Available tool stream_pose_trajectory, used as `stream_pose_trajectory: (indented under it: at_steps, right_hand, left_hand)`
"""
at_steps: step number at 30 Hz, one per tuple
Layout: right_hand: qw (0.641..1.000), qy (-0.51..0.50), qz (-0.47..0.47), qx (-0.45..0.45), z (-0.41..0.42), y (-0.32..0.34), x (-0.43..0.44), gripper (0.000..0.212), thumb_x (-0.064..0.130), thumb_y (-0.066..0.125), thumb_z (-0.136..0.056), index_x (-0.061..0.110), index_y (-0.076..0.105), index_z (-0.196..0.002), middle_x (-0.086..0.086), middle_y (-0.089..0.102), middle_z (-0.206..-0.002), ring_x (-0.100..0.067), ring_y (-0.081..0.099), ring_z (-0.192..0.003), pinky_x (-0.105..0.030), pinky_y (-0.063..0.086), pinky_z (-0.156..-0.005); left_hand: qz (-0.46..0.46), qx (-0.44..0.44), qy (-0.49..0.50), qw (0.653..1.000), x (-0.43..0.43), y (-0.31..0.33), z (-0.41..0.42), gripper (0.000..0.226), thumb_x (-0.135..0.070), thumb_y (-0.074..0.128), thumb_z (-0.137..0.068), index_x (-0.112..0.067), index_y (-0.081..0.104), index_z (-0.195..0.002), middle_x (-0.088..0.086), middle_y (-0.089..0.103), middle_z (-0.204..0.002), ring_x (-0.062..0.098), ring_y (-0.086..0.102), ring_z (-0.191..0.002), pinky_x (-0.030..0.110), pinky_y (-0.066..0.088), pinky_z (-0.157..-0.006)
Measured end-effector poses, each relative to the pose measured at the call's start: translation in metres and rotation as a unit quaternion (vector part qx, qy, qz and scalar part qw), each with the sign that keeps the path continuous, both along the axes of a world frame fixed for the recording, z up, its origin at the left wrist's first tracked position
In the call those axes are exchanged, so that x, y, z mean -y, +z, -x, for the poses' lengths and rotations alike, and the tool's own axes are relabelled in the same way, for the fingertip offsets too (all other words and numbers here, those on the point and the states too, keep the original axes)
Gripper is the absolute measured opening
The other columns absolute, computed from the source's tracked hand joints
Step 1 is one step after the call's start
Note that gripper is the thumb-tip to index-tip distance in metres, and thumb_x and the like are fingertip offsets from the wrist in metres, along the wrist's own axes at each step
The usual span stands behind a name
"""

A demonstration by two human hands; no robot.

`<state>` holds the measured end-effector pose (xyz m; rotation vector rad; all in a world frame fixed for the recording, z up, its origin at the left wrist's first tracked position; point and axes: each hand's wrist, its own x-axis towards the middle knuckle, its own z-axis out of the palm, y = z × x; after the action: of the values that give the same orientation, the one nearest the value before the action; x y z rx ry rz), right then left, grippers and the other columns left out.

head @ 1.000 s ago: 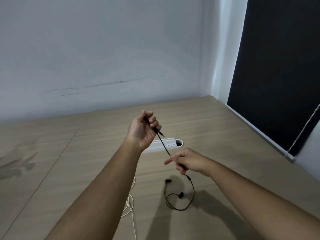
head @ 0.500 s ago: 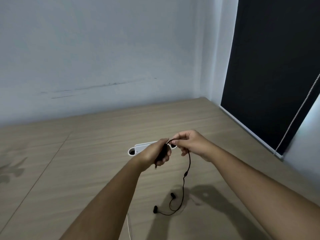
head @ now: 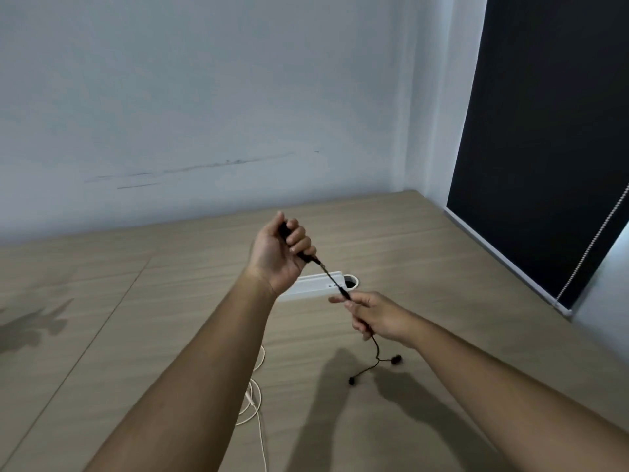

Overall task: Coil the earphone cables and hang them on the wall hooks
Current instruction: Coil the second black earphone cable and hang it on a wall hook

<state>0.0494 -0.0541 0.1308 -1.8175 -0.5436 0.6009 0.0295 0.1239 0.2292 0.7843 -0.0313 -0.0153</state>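
From the head camera, the left hand [head: 277, 255] is curling shut around a bundle of thin black earphone cable [head: 376, 345], with the metal plug tip poking out below its fingers [head: 299, 238]. The right hand [head: 377, 316] is pinching the same cable lower down and to the right — thumb and fingers closed on it, a taut stretch running between the two hands. Below the right hand, the cable is hanging and splitting to two black earbuds [head: 396, 360], which are hovering just over the light wooden tabletop [head: 170, 301]. Behind both hands, a white rectangular cable-port cover [head: 311, 286] is lying flat. Beneath the left forearm, one loose cream-white earphone cable [head: 257, 400] is resting on the wood — two cables altogether.
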Motion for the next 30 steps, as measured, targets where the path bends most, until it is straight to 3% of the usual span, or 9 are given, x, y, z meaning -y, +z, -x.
stream_pose_trajectory:
  at_steps: [3, 6, 8, 11, 14, 19, 23, 27, 30]
  right_hand:
    - [0.996, 0.061, 0.051, 0.031, 0.008, 0.006, -0.004, 0.032, 0.022, 0.037, -0.100, 0.020, 0.058, -0.124, 0.002, 0.029, -0.055, -0.002, 0.036, -0.045, -0.021, 0.037, -0.046]
    - [0.992, 0.100, 0.061, 0.045, 0.013, 0.021, -0.006, 0.030, 0.023, 0.042, -0.099, 0.015, 0.064, -0.117, 0.001, 0.028, -0.056, -0.007, 0.033, -0.049, -0.021, 0.036, -0.047]
    - [0.991, 0.111, 0.054, 0.058, 0.016, 0.032, -0.006, 0.026, 0.024, 0.047, -0.097, 0.015, 0.068, -0.109, 0.000, 0.030, -0.055, -0.007, 0.033, -0.047, -0.020, 0.040, -0.046]
    - [0.995, 0.082, 0.018, 0.052, 0.015, 0.045, -0.005, 0.019, 0.019, 0.054, -0.093, 0.012, 0.071, -0.096, 0.003, 0.033, -0.051, -0.009, 0.036, -0.044, -0.022, 0.046, -0.042]
    - [0.998, 0.038, -0.010, 0.057, 0.009, 0.053, -0.004, 0.014, 0.017, 0.059, -0.090, 0.010, 0.070, -0.084, 0.008, 0.041, -0.042, -0.009, 0.040, -0.040, -0.025, 0.049, -0.042]
    - [0.994, -0.050, -0.062, 0.077, -0.007, 0.052, -0.002, 0.009, 0.017, 0.069, -0.083, 0.011, 0.064, -0.078, -0.009, 0.050, -0.056, -0.009, 0.042, -0.038, -0.025, 0.049, -0.042]
    - [0.991, -0.077, -0.097, 0.049, -0.018, 0.040, 0.002, 0.013, 0.019, 0.063, -0.087, 0.009, 0.066, -0.094, -0.011, 0.046, -0.062, -0.011, 0.041, -0.046, -0.023, 0.046, -0.048]
    - [0.992, -0.076, -0.100, 0.025, -0.020, 0.019, 0.001, 0.030, 0.024, 0.045, -0.097, 0.010, 0.063, -0.118, -0.001, 0.036, -0.058, -0.007, 0.036, -0.049, -0.018, 0.036, -0.050]
    - [0.995, -0.071, -0.071, 0.024, -0.018, 0.006, -0.002, 0.036, 0.030, 0.039, -0.099, 0.016, 0.060, -0.124, 0.002, 0.030, -0.055, -0.006, 0.033, -0.047, -0.019, 0.034, -0.050]
  left_hand:
    - [-0.012, -0.013, 0.096, 0.995, -0.004, -0.003, -0.009, 0.040, -0.035, 0.025, -0.100, -0.018, 0.039, -0.066, -0.006, 0.037, -0.040, 0.008, 0.033, -0.034, 0.024, 0.024, -0.054]
    - [-0.123, -0.032, 0.183, 0.975, -0.004, -0.016, -0.014, 0.038, -0.030, 0.026, -0.101, -0.017, 0.041, -0.069, -0.007, 0.042, -0.043, 0.008, 0.036, -0.038, 0.025, 0.024, -0.054]
    - [-0.298, -0.038, 0.217, 0.929, 0.000, -0.030, -0.011, 0.037, -0.028, 0.028, -0.101, -0.017, 0.045, -0.070, -0.003, 0.044, -0.052, 0.012, 0.037, -0.047, 0.026, 0.027, -0.053]
    - [-0.550, -0.018, 0.189, 0.813, 0.009, -0.046, -0.002, 0.045, -0.035, 0.032, -0.099, -0.016, 0.052, -0.064, 0.002, 0.051, -0.058, 0.016, 0.043, -0.053, 0.029, 0.033, -0.056]
    - [-0.635, -0.044, 0.033, 0.771, 0.022, -0.049, 0.010, 0.064, -0.056, 0.023, -0.095, -0.014, 0.052, -0.057, 0.002, 0.052, -0.054, 0.016, 0.045, -0.050, 0.027, 0.035, -0.053]
    - [-0.505, -0.148, -0.160, 0.835, 0.019, -0.053, 0.018, 0.067, -0.075, 0.025, -0.083, -0.017, 0.039, -0.051, -0.006, 0.023, -0.044, 0.011, 0.016, -0.040, 0.024, 0.013, -0.043]
    - [-0.348, -0.129, -0.295, 0.880, 0.009, -0.051, 0.017, 0.054, -0.061, 0.037, -0.084, -0.022, 0.033, -0.046, -0.011, 0.020, -0.037, 0.010, 0.007, -0.037, 0.024, 0.007, -0.041]
    - [-0.187, -0.062, -0.272, 0.942, 0.000, -0.037, 0.014, 0.042, -0.038, 0.038, -0.083, -0.021, 0.040, -0.045, -0.007, 0.013, -0.041, 0.012, 0.008, -0.036, 0.024, 0.012, -0.041]
    - [-0.103, -0.021, -0.180, 0.978, -0.004, -0.022, 0.009, 0.030, -0.030, 0.037, -0.075, -0.019, 0.042, -0.048, -0.008, 0.025, -0.036, 0.011, 0.013, -0.036, 0.023, 0.019, -0.042]
